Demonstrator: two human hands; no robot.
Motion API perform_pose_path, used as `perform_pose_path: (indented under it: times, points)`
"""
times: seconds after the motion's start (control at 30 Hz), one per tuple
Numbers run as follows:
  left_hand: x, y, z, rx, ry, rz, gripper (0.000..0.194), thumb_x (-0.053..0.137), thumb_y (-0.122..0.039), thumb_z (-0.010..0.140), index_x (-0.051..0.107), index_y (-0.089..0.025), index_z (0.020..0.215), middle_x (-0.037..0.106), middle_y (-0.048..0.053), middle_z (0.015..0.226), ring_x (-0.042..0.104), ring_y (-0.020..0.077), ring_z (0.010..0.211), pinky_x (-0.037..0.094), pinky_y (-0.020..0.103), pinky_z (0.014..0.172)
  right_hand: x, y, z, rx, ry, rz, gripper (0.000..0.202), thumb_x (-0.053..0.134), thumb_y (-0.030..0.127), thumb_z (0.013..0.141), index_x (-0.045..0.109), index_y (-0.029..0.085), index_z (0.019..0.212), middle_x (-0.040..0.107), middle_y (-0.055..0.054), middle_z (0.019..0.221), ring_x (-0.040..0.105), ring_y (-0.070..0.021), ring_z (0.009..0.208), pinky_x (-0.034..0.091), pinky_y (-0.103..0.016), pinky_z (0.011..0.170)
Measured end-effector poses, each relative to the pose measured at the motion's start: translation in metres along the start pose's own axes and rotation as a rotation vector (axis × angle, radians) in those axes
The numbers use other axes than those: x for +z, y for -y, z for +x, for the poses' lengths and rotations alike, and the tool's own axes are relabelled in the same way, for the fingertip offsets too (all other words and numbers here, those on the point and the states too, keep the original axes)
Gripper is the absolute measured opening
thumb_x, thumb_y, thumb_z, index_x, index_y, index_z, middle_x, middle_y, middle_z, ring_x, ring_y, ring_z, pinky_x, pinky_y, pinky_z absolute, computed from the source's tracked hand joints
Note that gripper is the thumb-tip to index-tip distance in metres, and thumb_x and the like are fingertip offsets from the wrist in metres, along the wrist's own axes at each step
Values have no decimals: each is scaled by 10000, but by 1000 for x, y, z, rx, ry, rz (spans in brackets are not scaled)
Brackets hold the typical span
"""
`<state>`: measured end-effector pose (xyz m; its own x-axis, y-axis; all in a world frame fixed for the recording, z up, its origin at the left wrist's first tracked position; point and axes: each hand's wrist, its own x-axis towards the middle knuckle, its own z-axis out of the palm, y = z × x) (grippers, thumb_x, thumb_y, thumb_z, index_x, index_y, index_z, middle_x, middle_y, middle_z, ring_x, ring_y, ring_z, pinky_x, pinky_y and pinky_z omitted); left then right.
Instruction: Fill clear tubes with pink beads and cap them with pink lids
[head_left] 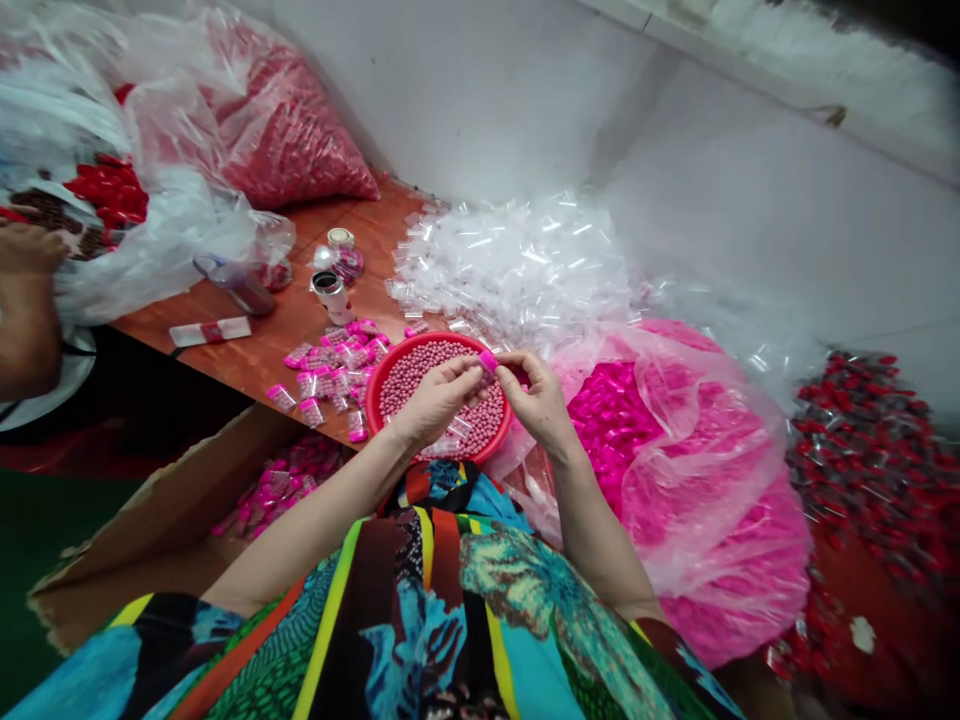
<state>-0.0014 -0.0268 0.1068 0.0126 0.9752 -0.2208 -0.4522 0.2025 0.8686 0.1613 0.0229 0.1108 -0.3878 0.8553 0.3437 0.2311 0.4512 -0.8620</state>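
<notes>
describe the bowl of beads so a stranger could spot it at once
On the reddish-brown table, find the heap of clear plastic pieces by the wall. Nearer the camera, beneath the left hand and right hand, sits the bowl. Its bright red rim around small pink beads sets it apart from the bag of pink pieces beside it.

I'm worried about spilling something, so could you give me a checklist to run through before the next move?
1. Pink piece secured: ok, pinched by the left hand and right hand.
2. Its contents: cannot tell, fingers hide most of it.
3. Red bowl upright: ok, with pink beads inside.
4. Plastic bag closed: not ok, bright pink pieces show through its opening.
5. Other person's hand apart from the bowl: ok, at far left.
</notes>
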Motion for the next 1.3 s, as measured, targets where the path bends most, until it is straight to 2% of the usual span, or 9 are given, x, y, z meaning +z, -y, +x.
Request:
perform_pose_path:
  times: [0.13,0.37,0.6,0.73,0.9,1.0,1.1,1.2,1.3]
  points:
    - [-4,-7,-6,30,37,65,254,841,-535,784,830,-349,956,746,73,891,627,263,782,498,422,717,-3,4,-4,-103,74,-58,317,545,258,1047,696,242,1324,743,-95,1236,702,-206,1125,574,-388,998]
    - [-9,-19,-15,13,138,62,236,796,-450,864,780,-224,930,669,54,818,557,168,701,464,322,665,-7,13,-7,-227,126,-78,378,533,222,1062,699,305,1392,762,-83,1229,724,-222,1150,615,-401,988]
    - [0,-25,-19,179,-4,275,189,721,-334,898,737,-164,978,550,-13,670,474,117,593,365,249,547,3,14,-10,-291,90,-113,467,511,165,1062,635,329,1481,742,-98,1210,725,-234,1125,630,-417,973]
    - [-4,-24,-19,90,22,182,179,772,-340,867,740,-170,911,574,-7,670,494,114,593,386,246,556,2,17,-8,-276,128,-135,444,511,190,1060,646,325,1460,732,-91,1156,728,-240,1076,639,-421,936]
    - [-10,-5,-9,-106,19,-206,325,896,-402,750,752,-131,857,625,33,726,535,105,616,415,234,562,3,14,-2,-142,204,-159,341,511,215,1045,690,288,1326,687,-94,1159,691,-236,1084,605,-436,969]
    - [-15,3,-7,-84,-31,-217,308,902,-390,744,774,-131,850,647,43,739,541,103,609,409,237,557,11,3,-3,37,77,60,350,623,281,990,599,312,1338,656,-56,1207,681,-179,971,613,-352,869]
    - [-22,6,-9,-62,-45,-127,265,894,-373,764,795,-146,856,680,43,781,553,104,608,412,250,576,19,-3,-7,181,-52,229,332,704,339,934,587,281,1239,672,-22,1065,672,-154,850,604,-302,785]
    - [-25,9,-12,-34,-60,-68,243,885,-381,784,817,-163,866,699,37,793,568,115,646,439,264,636,22,2,-11,130,-12,90,183,644,346,982,663,249,1135,699,-54,1047,693,-210,975,602,-377,894]
    - [-22,12,-12,-6,-112,-43,252,903,-394,757,836,-177,865,722,37,815,592,138,727,465,276,718,24,10,-15,-27,90,-159,343,602,299,982,635,263,1322,661,-104,1215,648,-278,1170,558,-491,1040]
